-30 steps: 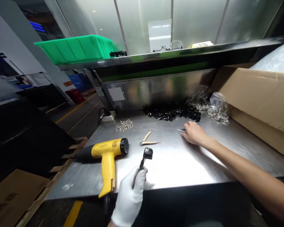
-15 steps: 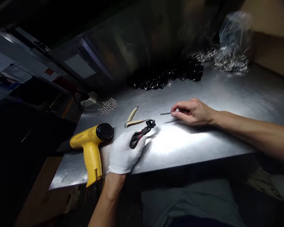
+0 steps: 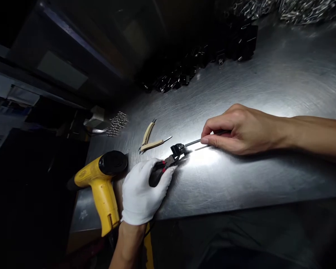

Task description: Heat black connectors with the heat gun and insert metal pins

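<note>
My left hand (image 3: 144, 190), in a white glove, is closed round the handles of pliers (image 3: 170, 160) with red marks near the joint. In the plier jaws sits a small black part (image 3: 177, 149). My bare right hand (image 3: 238, 130) pinches a thin metal rod (image 3: 192, 142) between thumb and fingers, its far end hidden in the palm. The rod's tip meets the right side of the black part; whether it goes inside, I cannot tell. Just beyond the left hand lies a pair of cream-handled tweezers or small pliers (image 3: 152, 144), spread apart.
A yellow heat gun (image 3: 100, 179) lies left of my left hand on the metal table (image 3: 240, 183). Small metal pins (image 3: 117, 123) are grouped behind it. A heap of black parts (image 3: 182, 76) lies at the back, with loose shiny metal pieces (image 3: 310, 11) at the far right.
My right hand has brought the rod left, so its tip now meets the black part. The left hand still grips the pliers. The view has tilted down and closer.
</note>
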`<state>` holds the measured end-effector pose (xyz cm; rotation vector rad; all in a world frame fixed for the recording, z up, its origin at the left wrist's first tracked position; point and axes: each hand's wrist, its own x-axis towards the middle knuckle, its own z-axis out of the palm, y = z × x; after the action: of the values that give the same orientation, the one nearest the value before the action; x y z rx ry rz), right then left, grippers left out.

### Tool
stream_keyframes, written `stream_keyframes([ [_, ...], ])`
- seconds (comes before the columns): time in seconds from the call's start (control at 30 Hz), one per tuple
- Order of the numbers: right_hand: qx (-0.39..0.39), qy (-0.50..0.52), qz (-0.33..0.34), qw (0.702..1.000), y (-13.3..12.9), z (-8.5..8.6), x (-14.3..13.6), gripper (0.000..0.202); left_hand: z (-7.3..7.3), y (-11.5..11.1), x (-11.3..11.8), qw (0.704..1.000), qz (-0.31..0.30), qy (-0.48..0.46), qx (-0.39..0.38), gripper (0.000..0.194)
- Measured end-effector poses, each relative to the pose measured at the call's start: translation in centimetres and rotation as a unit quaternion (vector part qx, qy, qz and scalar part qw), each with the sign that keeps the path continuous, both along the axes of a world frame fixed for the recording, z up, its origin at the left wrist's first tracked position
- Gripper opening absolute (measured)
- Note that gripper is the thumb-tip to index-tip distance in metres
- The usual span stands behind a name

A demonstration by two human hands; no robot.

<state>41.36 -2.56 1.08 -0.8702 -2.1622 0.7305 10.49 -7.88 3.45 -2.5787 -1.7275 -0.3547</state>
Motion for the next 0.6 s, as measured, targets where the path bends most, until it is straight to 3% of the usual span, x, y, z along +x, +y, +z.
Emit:
stream_keyframes([
  [0.37,0.02,-0.018,0.03,0.999,-0.09,0.01,-0.17,0.017,0.19,0.38,-0.26,0.999,-0.032,0.02,-0.034,0.023],
  [0.6,0.039,-0.05,-0.002,0.998,-0.19,-0.1,-0.28,0.019,0.34,0.51,0.23,0.998,-0.024,0.065,-0.01,0.027],
])
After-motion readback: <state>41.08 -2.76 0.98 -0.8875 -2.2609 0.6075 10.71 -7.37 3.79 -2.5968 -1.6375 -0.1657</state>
